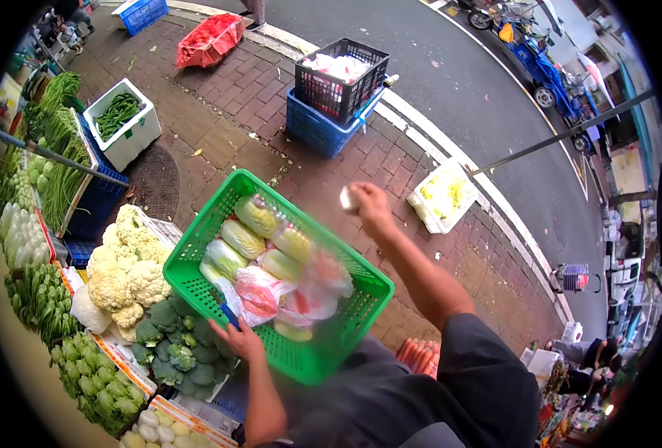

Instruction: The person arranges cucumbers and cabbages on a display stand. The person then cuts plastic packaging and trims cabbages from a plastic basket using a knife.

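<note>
A green plastic basket (346, 270) stands tilted in front of me, with several napa cabbages (243, 239) and thin red-and-white plastic bags (260, 293) inside. At the basket's lower left side, my left hand (243, 342) is closed round a blue, pen-like object (229, 315). Beyond the basket's right side, my right hand (368, 205) is raised with its fingers closed on a small white object (347, 198), too blurred to name. A smear blurs the basket's right part.
Cauliflower (126, 272), broccoli (178, 347) and leafy greens (96, 381) lie left. A foam box of green peppers (133, 142), stacked crates (323, 123), a white crate (428, 213) and a red container (210, 41) stand on brick paving. Carrots (420, 357) are near my body.
</note>
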Available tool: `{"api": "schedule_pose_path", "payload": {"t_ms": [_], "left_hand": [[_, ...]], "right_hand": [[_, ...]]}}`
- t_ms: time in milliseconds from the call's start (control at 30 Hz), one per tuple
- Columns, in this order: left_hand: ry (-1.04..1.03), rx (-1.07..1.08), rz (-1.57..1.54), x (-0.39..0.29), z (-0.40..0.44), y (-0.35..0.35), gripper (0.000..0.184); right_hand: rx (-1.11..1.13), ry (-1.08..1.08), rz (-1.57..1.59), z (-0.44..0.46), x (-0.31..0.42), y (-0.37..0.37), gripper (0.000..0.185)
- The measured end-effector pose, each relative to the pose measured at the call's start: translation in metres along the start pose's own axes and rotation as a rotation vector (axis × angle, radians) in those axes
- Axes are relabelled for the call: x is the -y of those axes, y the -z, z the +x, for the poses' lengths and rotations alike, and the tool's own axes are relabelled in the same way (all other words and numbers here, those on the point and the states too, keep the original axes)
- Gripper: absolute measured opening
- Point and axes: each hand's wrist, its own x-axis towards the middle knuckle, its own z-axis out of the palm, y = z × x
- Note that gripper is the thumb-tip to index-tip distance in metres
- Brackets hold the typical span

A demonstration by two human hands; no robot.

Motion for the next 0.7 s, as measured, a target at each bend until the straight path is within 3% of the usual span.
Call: {"api": "schedule_pose_path", "payload": {"t_ms": [33,67,100,133,167,233,300,367,400,467,533,633,700], "left_hand": [[0.016,0.005,-0.025,-0.005,0.0,0.003,0.032],[0.031,0.011,-0.047,-0.007,-0.001,0.004,0.031],[-0.003,-0.022,-0.018,0.001,-0.001,-0.001,0.03],[-0.001,-0.026,-0.019,0.001,-0.002,-0.001,0.029],[0.001,-0.028,-0.018,0.002,-0.002,0.001,0.029],[0.014,-0.014,-0.019,0.002,0.001,0.003,0.029],[0.066,0.015,-0.025,-0.003,0.0,0.004,0.03],[0.062,-0.02,0.001,0.016,-0.003,-0.007,0.029],[0.047,-0.047,-0.039,0.014,-0.002,-0.007,0.029],[0.131,-0.033,-0.11,-0.005,0.0,0.003,0.023],[0.102,-0.011,-0.052,0.0,0.0,0.004,0.027],[0.116,-0.011,-0.006,0.002,0.0,0.001,0.027],[0.101,-0.008,0.025,0.026,-0.005,-0.022,0.031]], "right_hand": [[-0.009,0.187,0.083,0.057,0.023,0.009,0.029],[-0.056,0.209,0.24,0.098,0.07,0.003,0.03],[-0.001,0.27,0.183,0.15,0.091,0.014,0.034],[-0.167,0.339,0.182,0.191,0.103,0.015,0.045],[-0.355,0.339,0.015,0.188,0.12,0.003,0.05],[-0.265,0.305,-0.155,0.188,0.088,-0.007,0.047],[-0.125,0.223,-0.306,0.158,0.03,-0.02,0.038],[0.102,0.392,-0.485,0.121,-0.09,-0.021,0.034],[0.213,0.295,-0.622,0.064,-0.105,-0.03,0.031],[0.249,0.333,-0.816,-0.036,-0.109,-0.055,0.023],[0.313,0.65,-0.824,-0.09,-0.128,-0.058,0.019],[0.399,0.598,-0.71,-0.127,-0.13,-0.069,0.017],[0.476,0.331,-0.752,-0.138,-0.141,-0.087,0.023]]}}
